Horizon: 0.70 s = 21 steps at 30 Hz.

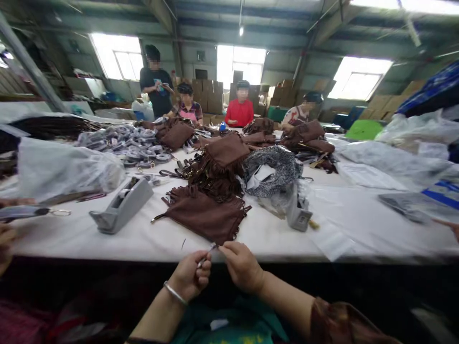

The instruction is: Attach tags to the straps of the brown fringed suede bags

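At the table's front edge my left hand [191,274], a silver bangle on its wrist, is closed on a small silvery metal piece [207,256]. Its exact kind is too small to tell. Close beside it, my right hand [244,267] is closed in a pinch, thumb and forefinger meeting near the tip of that piece. What this pinch holds is hidden. Just beyond both hands lies a brown fringed bag [208,213], flat on the white tabletop, with a zip end at its left. Several more brown fringed bags [225,155] are heaped behind it.
Grey tape dispensers stand left [124,205] and right [299,210] of the bag. A bundle in speckled wrap [274,169] sits behind the right one. Wrapped straps [125,143] are piled at left. Co-workers sit across the table; a neighbour's hand [5,243] shows at far left.
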Motion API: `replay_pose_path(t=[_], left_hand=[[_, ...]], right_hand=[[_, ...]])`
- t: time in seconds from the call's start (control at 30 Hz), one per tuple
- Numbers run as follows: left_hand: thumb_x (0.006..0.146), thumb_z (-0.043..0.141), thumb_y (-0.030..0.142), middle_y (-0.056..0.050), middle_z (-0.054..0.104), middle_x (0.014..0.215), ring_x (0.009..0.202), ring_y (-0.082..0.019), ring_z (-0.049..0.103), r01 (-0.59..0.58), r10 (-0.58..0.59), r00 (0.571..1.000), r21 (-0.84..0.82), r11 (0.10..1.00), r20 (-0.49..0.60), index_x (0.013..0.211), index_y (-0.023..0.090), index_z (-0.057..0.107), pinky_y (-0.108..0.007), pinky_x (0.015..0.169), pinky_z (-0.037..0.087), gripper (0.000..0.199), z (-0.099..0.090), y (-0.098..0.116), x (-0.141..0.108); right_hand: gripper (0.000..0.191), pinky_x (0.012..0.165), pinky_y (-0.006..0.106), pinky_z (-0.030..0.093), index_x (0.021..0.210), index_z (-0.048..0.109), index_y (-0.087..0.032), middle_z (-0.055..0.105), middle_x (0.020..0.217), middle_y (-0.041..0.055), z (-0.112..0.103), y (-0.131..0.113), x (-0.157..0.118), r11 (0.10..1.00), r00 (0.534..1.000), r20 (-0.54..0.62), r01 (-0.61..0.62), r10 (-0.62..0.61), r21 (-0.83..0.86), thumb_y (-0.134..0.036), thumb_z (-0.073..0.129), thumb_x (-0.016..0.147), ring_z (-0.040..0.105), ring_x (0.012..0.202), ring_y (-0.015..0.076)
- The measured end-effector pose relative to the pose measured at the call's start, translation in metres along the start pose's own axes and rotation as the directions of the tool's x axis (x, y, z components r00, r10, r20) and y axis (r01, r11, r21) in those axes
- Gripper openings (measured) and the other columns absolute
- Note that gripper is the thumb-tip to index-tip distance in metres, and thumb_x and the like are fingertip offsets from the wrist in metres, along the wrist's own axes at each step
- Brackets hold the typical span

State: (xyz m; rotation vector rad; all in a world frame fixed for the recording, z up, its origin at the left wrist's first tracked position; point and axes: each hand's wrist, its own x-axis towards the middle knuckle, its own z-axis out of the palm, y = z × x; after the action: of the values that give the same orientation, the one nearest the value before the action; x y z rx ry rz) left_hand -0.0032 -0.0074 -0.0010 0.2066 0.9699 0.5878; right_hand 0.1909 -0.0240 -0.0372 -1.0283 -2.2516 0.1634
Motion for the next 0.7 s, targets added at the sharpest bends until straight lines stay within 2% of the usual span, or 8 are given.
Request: replay_pose_path(t=[0.1,0.2,0.27,0.33,0.47,0.53,0.6,0.7], left_hand=[[0.086,0.046,0.031,0.003,0.053,0.058,0.039,-0.006,0.04,-0.171,0.285,0.947,0.519,0.838,-0.147,0.078,0.016,0.053,-0.017,0.04,0.031,0.018,0.001,-0.003,-0.002],[0.082,0.053,0.034,-0.004,0.064,0.073,0.061,-0.016,0.059,-0.205,0.616,0.788,0.948,0.244,0.012,0.085,0.018,0.058,-0.026,0.057,0.043,0.018,0.004,-0.001,-0.003],[0.085,0.05,0.035,-0.008,0.068,0.081,0.076,-0.022,0.065,-0.073,0.694,0.69,0.974,-0.215,0.205,0.088,0.018,0.059,-0.03,0.067,0.044,0.019,0.007,0.001,-0.002],[0.091,0.04,0.033,-0.011,0.069,0.083,0.08,-0.026,0.066,0.112,0.688,0.67,0.878,-0.466,0.28,0.087,0.018,0.059,-0.034,0.068,0.044,0.024,0.009,0.002,0.002],[0.095,0.025,0.029,-0.013,0.069,0.078,0.077,-0.03,0.068,0.241,0.636,0.743,0.803,-0.545,0.209,0.089,0.017,0.057,-0.037,0.063,0.045,0.035,0.011,0.001,0.007],[0.095,0.025,0.031,-0.014,0.068,0.079,0.077,-0.031,0.067,0.262,0.64,0.737,0.781,-0.567,0.217,0.089,0.016,0.059,-0.04,0.065,0.046,0.037,0.011,-0.001,0.004],[0.093,0.03,0.034,-0.016,0.067,0.086,0.084,-0.033,0.065,0.26,0.696,0.639,0.759,-0.597,0.328,0.09,0.015,0.062,-0.045,0.075,0.047,0.037,0.011,-0.004,-0.002],[0.088,0.045,0.042,-0.014,0.067,0.094,0.094,-0.03,0.062,0.056,0.751,0.48,0.839,-0.542,0.453,0.092,0.019,0.065,-0.042,0.088,0.045,0.031,0.01,-0.009,-0.006]], right_hand=[[0.035,0.089,0.038,0.048,0.116,0.059,-0.017,0.06,0.104,0.012,-0.013,0.007,-0.017,0.972,0.976,-0.089,-0.184,0.198,0.143,-0.008,0.043,0.086,0.055,0.099,0.0222],[0.031,0.085,0.035,0.048,0.107,0.063,-0.017,0.061,0.098,0.0104,-0.025,0.011,-0.034,0.943,0.956,-0.071,-0.265,0.284,0.201,-0.007,0.044,0.084,0.057,0.094,0.0207],[0.028,0.084,0.033,0.048,0.1,0.066,-0.017,0.063,0.094,0.0093,-0.028,0.01,-0.045,0.913,0.927,-0.027,-0.362,0.373,0.189,-0.009,0.045,0.083,0.058,0.09,0.0202],[0.022,0.082,0.032,0.047,0.091,0.068,-0.017,0.066,0.088,0.0076,-0.023,0.005,-0.053,0.831,0.849,0.082,-0.528,0.522,0.175,-0.013,0.047,0.083,0.06,0.086,0.0201],[0.02,0.06,0.025,0.045,0.09,0.068,-0.015,0.067,0.075,0.0045,0.004,-0.005,-0.059,0.496,0.551,0.424,-0.834,0.719,0.241,-0.023,0.058,0.075,0.06,0.067,0.0175],[0.039,0.053,0.023,0.041,0.106,0.065,-0.016,0.067,0.076,0.0025,0.018,-0.007,-0.056,0.332,0.467,0.529,-0.882,0.709,0.334,-0.024,0.065,0.068,0.057,0.061,0.0153],[0.047,0.054,0.021,0.041,0.11,0.066,-0.017,0.066,0.077,0.0001,0.027,-0.006,-0.048,0.235,0.488,0.549,-0.853,0.679,0.467,-0.021,0.068,0.063,0.054,0.061,0.0133],[0.021,0.053,0.019,0.037,0.08,0.073,-0.015,0.057,0.061,-0.0037,0.029,-0.001,-0.031,0.184,0.556,0.503,-0.771,0.662,0.61,-0.013,0.066,0.06,0.047,0.056,0.0093]])
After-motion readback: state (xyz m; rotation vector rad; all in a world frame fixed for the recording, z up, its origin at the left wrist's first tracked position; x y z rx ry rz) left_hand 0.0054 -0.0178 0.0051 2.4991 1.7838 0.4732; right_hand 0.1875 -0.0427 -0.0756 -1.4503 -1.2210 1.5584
